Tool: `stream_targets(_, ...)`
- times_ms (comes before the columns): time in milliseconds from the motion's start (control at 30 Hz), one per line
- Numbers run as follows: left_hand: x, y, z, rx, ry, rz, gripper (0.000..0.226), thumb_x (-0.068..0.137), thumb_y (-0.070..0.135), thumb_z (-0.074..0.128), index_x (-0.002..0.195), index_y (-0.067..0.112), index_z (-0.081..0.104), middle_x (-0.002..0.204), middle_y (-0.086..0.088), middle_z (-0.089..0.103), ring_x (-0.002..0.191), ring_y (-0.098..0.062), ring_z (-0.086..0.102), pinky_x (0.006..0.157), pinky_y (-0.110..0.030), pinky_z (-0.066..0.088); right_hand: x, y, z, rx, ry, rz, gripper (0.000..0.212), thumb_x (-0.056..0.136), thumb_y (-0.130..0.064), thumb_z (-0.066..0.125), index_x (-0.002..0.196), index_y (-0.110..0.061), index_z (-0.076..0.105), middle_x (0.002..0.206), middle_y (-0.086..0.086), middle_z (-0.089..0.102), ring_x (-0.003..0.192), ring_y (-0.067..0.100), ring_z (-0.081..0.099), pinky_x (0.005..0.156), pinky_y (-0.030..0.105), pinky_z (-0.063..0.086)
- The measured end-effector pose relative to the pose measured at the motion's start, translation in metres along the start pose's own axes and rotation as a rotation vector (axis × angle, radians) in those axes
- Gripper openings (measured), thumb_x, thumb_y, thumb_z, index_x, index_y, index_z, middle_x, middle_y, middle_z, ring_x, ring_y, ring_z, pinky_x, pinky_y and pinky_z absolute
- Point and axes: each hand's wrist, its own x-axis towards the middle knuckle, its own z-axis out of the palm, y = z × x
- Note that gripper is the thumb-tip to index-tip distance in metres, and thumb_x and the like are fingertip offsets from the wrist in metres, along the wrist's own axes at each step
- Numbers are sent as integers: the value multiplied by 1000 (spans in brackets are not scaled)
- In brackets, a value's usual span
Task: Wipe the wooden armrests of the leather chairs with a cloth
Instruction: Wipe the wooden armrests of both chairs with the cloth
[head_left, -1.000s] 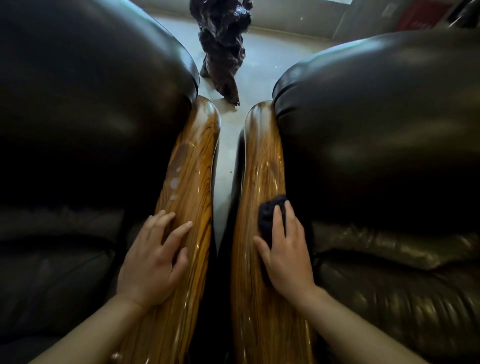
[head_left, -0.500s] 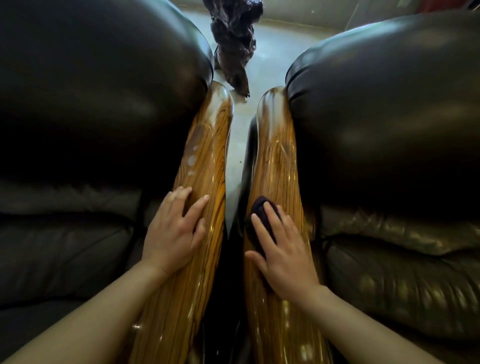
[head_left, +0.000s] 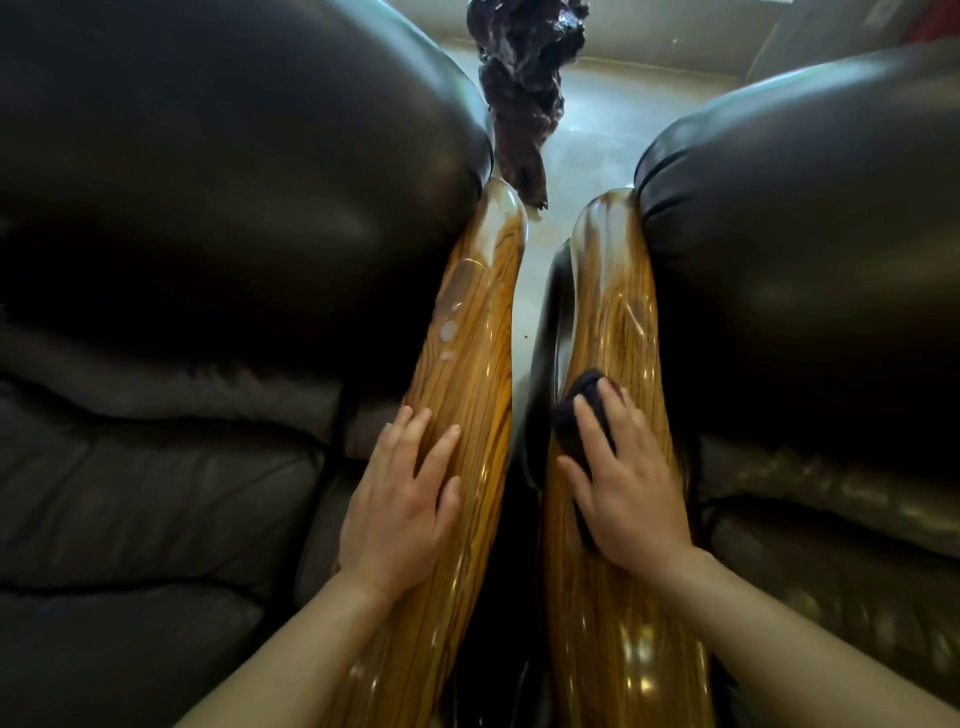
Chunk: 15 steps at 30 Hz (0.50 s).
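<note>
Two glossy striped wooden armrests run side by side between two dark leather chairs. My left hand lies flat with fingers spread on the left armrest, which carries pale smudges higher up. My right hand presses a dark blue cloth onto the inner edge of the right armrest. Most of the cloth is hidden under my palm; only its far end shows past my fingers.
The left leather chair and right leather chair bulge over the armrests. A narrow gap with pale floor separates them. A dark gnarled wooden piece stands on the floor beyond the armrest tips.
My right hand has slid the cloth from the armrest's outer side toward its inner edge. The view has shifted forward and to the left; my left hand stays resting on the left armrest.
</note>
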Motion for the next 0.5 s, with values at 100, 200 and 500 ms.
stream_targets(100,0,-1,0,17,-13,15,52,99,40,36,148,24,36,157,-7,33,151,-20,14,119,-41,17,16,16,-7,9,25,-104,53,103,-42,40,151,-19,38,159,6,30,150,25,19,118,45,27)
stream_targets(200,0,-1,1,16,-4,29,52,98,39,38,148,24,37,156,-8,35,150,-20,15,119,-42,17,61,10,-19,65,163,142,46,100,-31,48,140,-10,51,138,14,51,130,33,40,108,42,38)
stream_targets(500,-2,-7,6,-18,43,46,49,95,32,45,142,21,45,151,-10,41,147,-24,27,119,-45,26,107,-87,-29,496,174,-75,34,99,-25,54,131,-19,59,123,1,58,117,17,45,99,29,37)
